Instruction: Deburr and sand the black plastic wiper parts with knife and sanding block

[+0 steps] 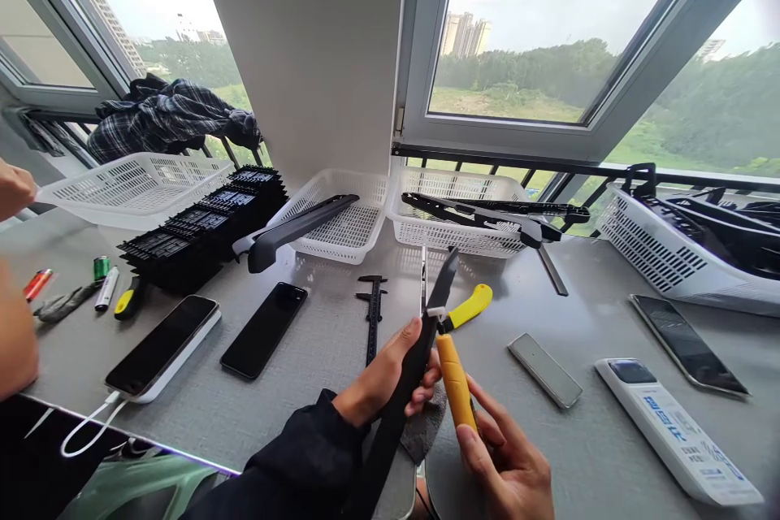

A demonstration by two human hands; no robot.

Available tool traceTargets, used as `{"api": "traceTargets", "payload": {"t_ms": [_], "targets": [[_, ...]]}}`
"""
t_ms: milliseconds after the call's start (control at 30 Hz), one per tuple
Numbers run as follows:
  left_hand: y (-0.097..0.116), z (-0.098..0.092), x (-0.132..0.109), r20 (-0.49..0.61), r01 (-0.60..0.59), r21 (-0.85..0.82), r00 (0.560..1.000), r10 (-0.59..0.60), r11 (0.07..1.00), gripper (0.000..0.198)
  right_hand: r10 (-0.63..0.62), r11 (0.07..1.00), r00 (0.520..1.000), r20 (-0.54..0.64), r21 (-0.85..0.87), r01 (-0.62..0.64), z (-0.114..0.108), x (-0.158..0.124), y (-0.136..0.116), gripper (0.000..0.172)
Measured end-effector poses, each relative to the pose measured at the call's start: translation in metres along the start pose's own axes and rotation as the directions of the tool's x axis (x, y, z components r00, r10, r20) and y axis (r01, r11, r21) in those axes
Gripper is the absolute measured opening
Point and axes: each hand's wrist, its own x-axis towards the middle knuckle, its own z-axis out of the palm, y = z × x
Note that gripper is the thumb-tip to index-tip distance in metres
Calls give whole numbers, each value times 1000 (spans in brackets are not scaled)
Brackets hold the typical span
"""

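My left hand is closed around a long black plastic part, which slants up from the table's front edge toward the baskets. My right hand grips an orange-handled tool. The tool's head touches or nearly touches the part's right edge, beside a small white piece; its exact shape is too small to tell. Below my left hand is a grey cloth. Just behind the tool lies a yellow handle. A black caliper rests left of the part, and a thin metal strip stands out behind it.
White baskets line the back, some with black plastic parts. A stack of black trays stands left. Phones, a grey slab and a white-blue package lie around. Another person's arm enters at left.
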Motion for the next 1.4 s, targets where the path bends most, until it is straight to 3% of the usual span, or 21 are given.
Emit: {"api": "traceTargets", "payload": {"t_ms": [167,433,633,733,867,967,1100,1267,1400], "targets": [[-2,-10,6,-220,-90,-53,973,76,995,82,-40,996,990,134,-68,50,1,2,-1,63],[11,-15,2,-318,-259,-114,924,212,959,71,-63,991,958,279,-95,92,-2,2,0,52],[23,-31,1,-376,-419,-235,871,315,877,54,-97,983,829,551,-80,168,-16,12,11,46],[26,-34,1,-375,-430,-274,872,316,860,46,-93,984,807,583,-72,166,-20,16,16,48],[22,-30,3,-317,-325,-250,917,240,912,49,-78,987,823,563,-75,145,-18,14,14,48],[17,-22,4,-283,-215,-181,946,158,960,54,-37,996,888,458,-53,69,-12,8,8,52],[10,-14,4,-310,-179,-79,939,147,981,56,36,999,957,287,7,-40,-3,0,1,63],[2,-6,5,-280,-144,65,947,157,987,57,111,992,985,128,38,-117,0,-1,-10,69],[1,3,1,-197,-121,162,969,152,979,51,153,986,988,-13,73,-151,-1,3,-17,76]]}}
